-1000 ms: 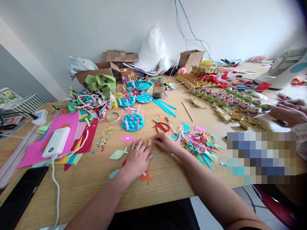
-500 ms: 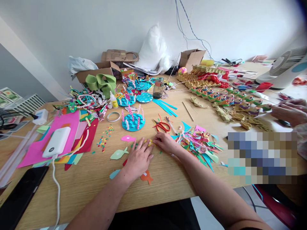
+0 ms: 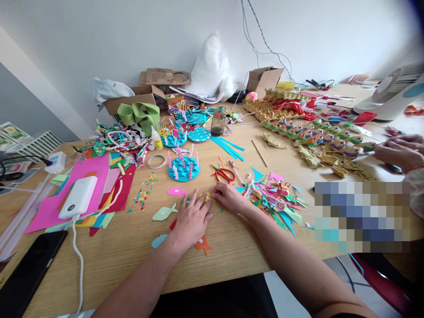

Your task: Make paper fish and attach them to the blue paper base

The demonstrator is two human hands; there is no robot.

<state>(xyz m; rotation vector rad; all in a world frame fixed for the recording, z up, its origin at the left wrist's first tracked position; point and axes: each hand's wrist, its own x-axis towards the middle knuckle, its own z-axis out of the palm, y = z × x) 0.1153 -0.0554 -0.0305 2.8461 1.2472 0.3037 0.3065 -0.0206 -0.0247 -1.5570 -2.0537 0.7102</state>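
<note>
My left hand [image 3: 194, 216] lies flat on the wooden table [image 3: 132, 247], fingers spread, pressing down a small yellow paper piece [image 3: 207, 197]. My right hand [image 3: 228, 196] rests beside it, fingertips curled and pinched on the same yellow piece. Paper fish lie around them: a pink fish [image 3: 176, 191], a green fish [image 3: 163, 213], an orange fish [image 3: 203, 244] and a light blue fish [image 3: 158, 240]. Red-handled scissors [image 3: 223, 173] sit just beyond my right hand. A blue disc with pink twisted sticks [image 3: 183, 168] stands further back.
A heap of coloured paper scraps [image 3: 276, 198] lies right of my right hand. A white power bank [image 3: 77, 197] on pink paper and a black phone [image 3: 28, 274] lie at left. Another person's hands [image 3: 399, 152] work at far right near painted egg-carton pieces [image 3: 311, 134]. Boxes line the wall.
</note>
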